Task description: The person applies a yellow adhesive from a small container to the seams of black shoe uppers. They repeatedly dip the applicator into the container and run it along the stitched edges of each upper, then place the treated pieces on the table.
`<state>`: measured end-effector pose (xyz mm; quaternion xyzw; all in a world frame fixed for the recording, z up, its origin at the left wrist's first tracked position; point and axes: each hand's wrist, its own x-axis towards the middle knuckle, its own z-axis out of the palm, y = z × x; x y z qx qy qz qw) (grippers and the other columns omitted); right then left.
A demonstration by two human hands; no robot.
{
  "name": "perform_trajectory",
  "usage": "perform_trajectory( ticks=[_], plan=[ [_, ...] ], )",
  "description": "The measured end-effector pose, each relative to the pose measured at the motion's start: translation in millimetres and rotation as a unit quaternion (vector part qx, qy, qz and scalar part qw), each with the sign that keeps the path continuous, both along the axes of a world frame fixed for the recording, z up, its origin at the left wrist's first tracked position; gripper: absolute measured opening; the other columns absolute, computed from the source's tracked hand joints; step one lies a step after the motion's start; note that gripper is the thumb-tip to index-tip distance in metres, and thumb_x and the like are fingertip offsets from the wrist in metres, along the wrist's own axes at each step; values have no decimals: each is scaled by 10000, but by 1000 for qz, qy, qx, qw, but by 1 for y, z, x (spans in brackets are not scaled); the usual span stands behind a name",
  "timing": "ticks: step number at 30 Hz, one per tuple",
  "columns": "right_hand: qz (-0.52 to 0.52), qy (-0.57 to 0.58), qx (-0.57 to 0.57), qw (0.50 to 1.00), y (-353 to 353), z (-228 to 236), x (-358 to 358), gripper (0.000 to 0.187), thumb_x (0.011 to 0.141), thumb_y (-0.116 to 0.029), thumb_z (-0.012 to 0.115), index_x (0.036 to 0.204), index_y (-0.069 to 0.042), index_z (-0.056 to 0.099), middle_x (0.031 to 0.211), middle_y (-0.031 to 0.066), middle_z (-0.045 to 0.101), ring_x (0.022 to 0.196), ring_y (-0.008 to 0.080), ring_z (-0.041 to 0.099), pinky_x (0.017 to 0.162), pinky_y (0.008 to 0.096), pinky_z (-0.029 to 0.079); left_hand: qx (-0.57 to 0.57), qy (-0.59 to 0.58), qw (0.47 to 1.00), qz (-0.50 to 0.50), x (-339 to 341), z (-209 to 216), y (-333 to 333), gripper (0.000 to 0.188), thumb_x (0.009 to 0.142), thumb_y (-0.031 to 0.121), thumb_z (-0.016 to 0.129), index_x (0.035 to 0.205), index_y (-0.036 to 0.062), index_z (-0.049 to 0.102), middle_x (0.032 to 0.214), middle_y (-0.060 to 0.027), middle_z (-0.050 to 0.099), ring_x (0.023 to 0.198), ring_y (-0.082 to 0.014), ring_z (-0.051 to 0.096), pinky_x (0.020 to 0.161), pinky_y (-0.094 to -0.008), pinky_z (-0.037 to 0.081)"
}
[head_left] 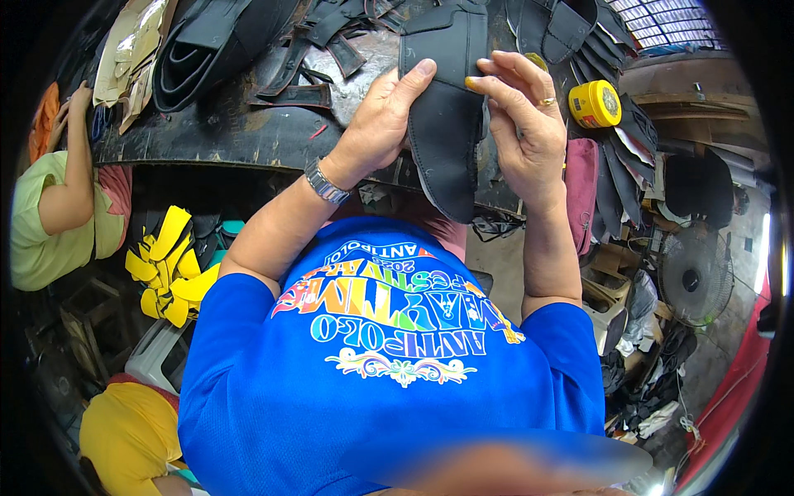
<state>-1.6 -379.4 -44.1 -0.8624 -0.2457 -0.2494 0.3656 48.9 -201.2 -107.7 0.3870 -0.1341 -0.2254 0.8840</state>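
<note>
Pinching the likely light, pliable, long black leather-like panel (447, 124) by its handiest edge, the left hand (382, 117) is steadying it, the half-open right hand (529, 132) curling opposite, contact unclear.

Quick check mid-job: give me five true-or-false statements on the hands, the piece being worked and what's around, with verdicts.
1. The left hand holds the black piece with its thumb on top. True.
2. The wristwatch is on the right wrist. False: it is on the left wrist.
3. A ring is on the right hand. True.
4. The round tub beyond the right hand is green. False: it is yellow.
5. The fan is at the picture's left. False: it is at the right.
</note>
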Motion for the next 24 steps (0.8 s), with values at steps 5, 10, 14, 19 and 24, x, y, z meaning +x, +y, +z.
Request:
perform_trajectory(
  ticks=[5,10,14,19,24],
  plan=[
    [-15,1,-22,1000,-1,-5,-1,405,797,178,595,1127,-16,730,1323,136,540,1178,263,639,999,360,518,-8,0,1000,-23,1,-1,2,425,1065,340,528,1270,-27,581,1150,-133,697,982,-147,709,844,-278,595],
    [-21,-10,-32,999,1,-10,1,442,770,179,609,1140,-28,735,1329,132,541,1168,256,637,1005,358,517,-6,2,1000,-26,0,2,3,417,1065,336,528,1266,-25,584,1146,-129,698,982,-153,709,850,-281,595],
    [-28,-20,-47,998,2,-12,0,445,762,183,607,1131,-27,738,1324,136,544,1172,266,635,1014,368,518,-5,12,1000,-23,-1,5,2,392,1072,322,512,1261,-16,576,1134,-116,688,967,-142,696,837,-276,589],
    [-18,-20,-42,999,0,-13,0,451,756,184,617,1127,-38,745,1332,141,549,1187,276,633,1025,375,517,3,16,1000,-11,-2,7,1,394,1069,329,517,1247,-17,579,1127,-118,687,956,-144,699,825,-286,595],
    [10,-20,-35,999,-3,-15,-2,461,759,154,672,1128,-104,768,1329,146,576,1194,286,637,1000,376,537,3,31,999,-20,1,7,5,392,1056,332,540,1256,-3,578,1128,-118,691,966,-158,706,826,-301,602]
  ],
)
